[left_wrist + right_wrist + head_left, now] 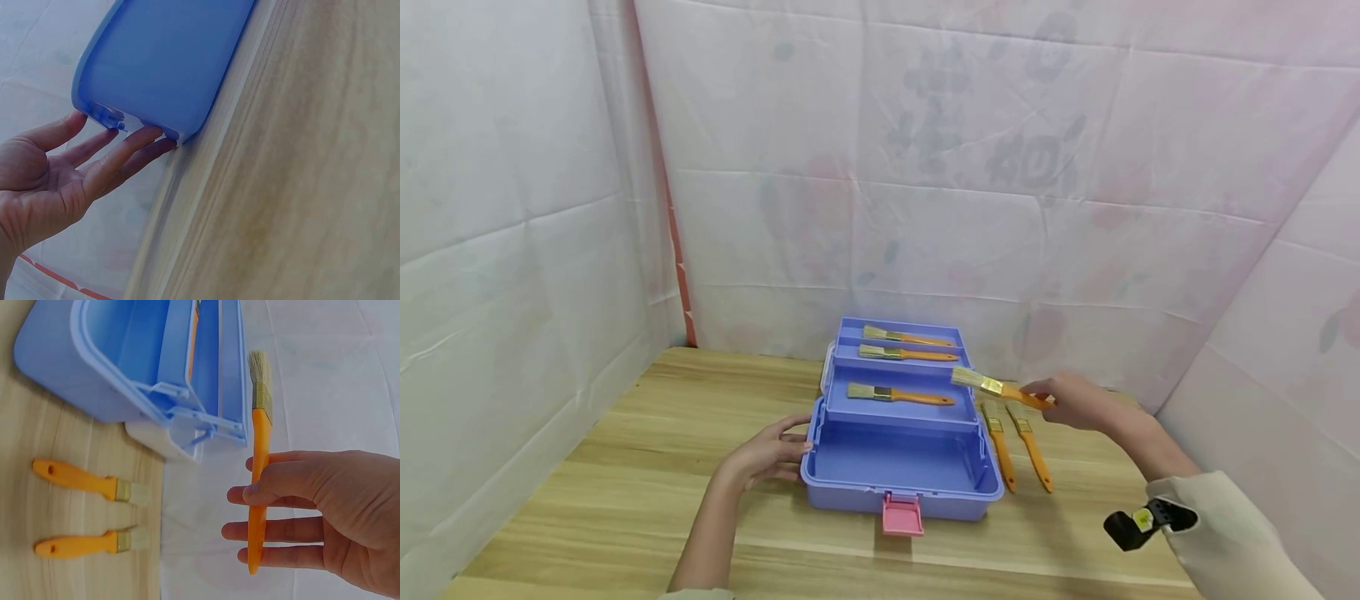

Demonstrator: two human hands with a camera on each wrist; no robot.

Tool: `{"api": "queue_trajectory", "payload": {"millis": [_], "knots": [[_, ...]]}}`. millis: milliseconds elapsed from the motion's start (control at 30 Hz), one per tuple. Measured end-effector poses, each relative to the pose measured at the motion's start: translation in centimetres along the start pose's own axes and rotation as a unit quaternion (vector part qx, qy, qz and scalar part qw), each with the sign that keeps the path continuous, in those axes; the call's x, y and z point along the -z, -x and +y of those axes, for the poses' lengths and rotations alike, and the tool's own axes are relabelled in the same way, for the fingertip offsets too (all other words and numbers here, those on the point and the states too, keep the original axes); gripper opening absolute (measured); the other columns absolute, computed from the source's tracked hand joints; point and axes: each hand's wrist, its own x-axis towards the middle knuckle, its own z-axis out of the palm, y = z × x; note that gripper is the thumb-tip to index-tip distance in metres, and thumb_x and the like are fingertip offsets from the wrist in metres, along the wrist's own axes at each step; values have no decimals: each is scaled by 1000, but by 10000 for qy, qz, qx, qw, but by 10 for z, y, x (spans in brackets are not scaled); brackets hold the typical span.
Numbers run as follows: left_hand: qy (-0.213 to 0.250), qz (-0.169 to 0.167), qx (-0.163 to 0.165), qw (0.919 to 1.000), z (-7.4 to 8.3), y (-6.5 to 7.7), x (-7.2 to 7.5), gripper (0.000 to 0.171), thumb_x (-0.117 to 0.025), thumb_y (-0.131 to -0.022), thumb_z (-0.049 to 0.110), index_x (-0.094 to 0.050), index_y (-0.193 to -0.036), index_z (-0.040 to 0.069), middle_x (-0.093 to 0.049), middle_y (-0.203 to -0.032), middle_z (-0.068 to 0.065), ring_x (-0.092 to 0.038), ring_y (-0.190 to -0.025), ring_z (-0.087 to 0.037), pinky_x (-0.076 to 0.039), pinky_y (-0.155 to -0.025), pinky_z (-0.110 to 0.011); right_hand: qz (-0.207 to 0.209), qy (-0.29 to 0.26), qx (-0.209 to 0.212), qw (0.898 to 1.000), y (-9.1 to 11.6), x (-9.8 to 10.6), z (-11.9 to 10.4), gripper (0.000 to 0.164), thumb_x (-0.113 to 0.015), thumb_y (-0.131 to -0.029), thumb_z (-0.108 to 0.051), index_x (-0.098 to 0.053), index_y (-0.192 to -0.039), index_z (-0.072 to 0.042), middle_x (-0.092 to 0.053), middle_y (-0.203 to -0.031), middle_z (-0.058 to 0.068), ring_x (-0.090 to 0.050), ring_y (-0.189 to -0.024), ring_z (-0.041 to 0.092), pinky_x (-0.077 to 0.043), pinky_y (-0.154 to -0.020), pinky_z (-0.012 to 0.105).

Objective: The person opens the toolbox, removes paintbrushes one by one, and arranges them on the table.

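Note:
A blue toolbox (902,500) with a pink latch (902,515) stands on the table, its stepped trays raised. Paintbrushes with orange handles lie in the trays: an upper brush (910,337), a middle brush (908,354) and a lower brush (901,394). My right hand (1078,402) pinches another paintbrush (260,444) by its handle, thumb against fingers, bristles pointing left over the trays' right edge in the head view. With fairly straight fingers, my left hand (69,169) touches the toolbox's left side, thumb up at the rim.
Two more paintbrushes, a nearer one (1000,450) and an outer one (1032,450), lie on the wooden table (647,475) right of the toolbox. White sheeting (760,233) hangs behind and at both sides. The toolbox's front compartment (895,458) holds no brush.

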Motion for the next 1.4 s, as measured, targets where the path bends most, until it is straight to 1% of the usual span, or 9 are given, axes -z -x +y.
{"api": "queue_trajectory", "payload": {"millis": [200, 400, 600, 800, 900, 1000, 1133, 1233, 1400], "knots": [[-18, 25, 12, 10000, 1, 0, 0, 63, -55, -91, 7, -18, -142, -4, -34, -132, -36, -51, -106, -42, -50, -75, -48, -166, -185, -295, 9993, 12, -1, 6, 31, -64, -77, 5, -62, -109, 8, -64, -97, 18, -61, -86, 32, -52, -66, 40], [-26, -22, -32, 10000, 1, 1, 0, 63, -54, -91, 6, -18, -142, -4, -34, -132, -36, -52, -105, -41, -50, -75, -49, -50, -71, -391, 9992, 22, -1, 16, 31, -64, -77, 3, -62, -107, 8, -64, -94, 16, -60, -83, 31, -51, -63, 39], [-6, -53, -35, 10000, -1, 0, 0, 63, -54, -91, 6, -18, -142, -4, -33, -132, -37, -52, -105, -40, -50, -75, -49, -33, -142, -398, 9991, 29, -3, 31, 31, -64, -75, 5, -61, -105, 9, -63, -90, 15, -60, -80, 31, -51, -63, 41], [24, -60, 24, 10000, 0, -2, 1, 62, -54, -91, 7, -18, -142, -3, -29, -134, -37, -51, -107, -41, -50, -76, -48, 5, -199, -605, 9980, 35, -10, 45, 28, -66, -74, 4, -63, -101, 9, -63, -84, 10, -60, -75, 27, -51, -62, 40], [4, -63, 34, 10000, -1, -1, 1, 62, -54, -92, 7, -18, -142, -3, -29, -134, -37, -50, -108, -42, -50, -76, -48, 8, -237, -700, 9973, 38, -14, 52, 28, -67, -74, 3, -63, -100, 9, -63, -83, 10, -59, -73, 25, -51, -60, 38], [-1, 2, 68, 10000, -1, -1, 1, 63, -54, -91, 7, -19, -142, -3, -31, -134, -36, -50, -108, -42, -50, -76, -48, -56, -333, -878, 9956, 39, -17, 56, 30, -66, -75, 2, -62, -103, 10, -64, -84, 10, -58, -69, 19, -49, -56, 32], [-30, 64, 77, 9999, -1, -1, 1, 62, -54, -91, 7, -19, -142, -3, -32, -134, -35, -50, -108, -43, -50, -76, -48, -167, -561, -1079, 9924, 40, -20, 58, 34, -64, -76, 2, -59, -107, 13, -63, -83, 11, -54, -59, 12, -46, -50, 26], [-36, 62, 63, 10000, 0, -1, 1, 62, -54, -92, 7, -19, -142, -3, -32, -134, -35, -50, -108, -42, -50, -76, -48, -133, -711, -1027, 9921, 41, -22, 59, 34, -63, -75, 3, -58, -107, 15, -64, -81, 12, -54, -53, 11, -46, -47, 25], [-5, 46, 62, 10000, 2, -1, 0, 61, -53, -92, 6, -19, -142, -3, -32, -134, -35, -50, -108, -43, -49, -76, -49, 3, -872, -915, 9920, 43, -27, 63, 32, -63, -75, 4, -59, -105, 14, -65, -76, 9, -57, -52, 12, -46, -45, 25]]}}
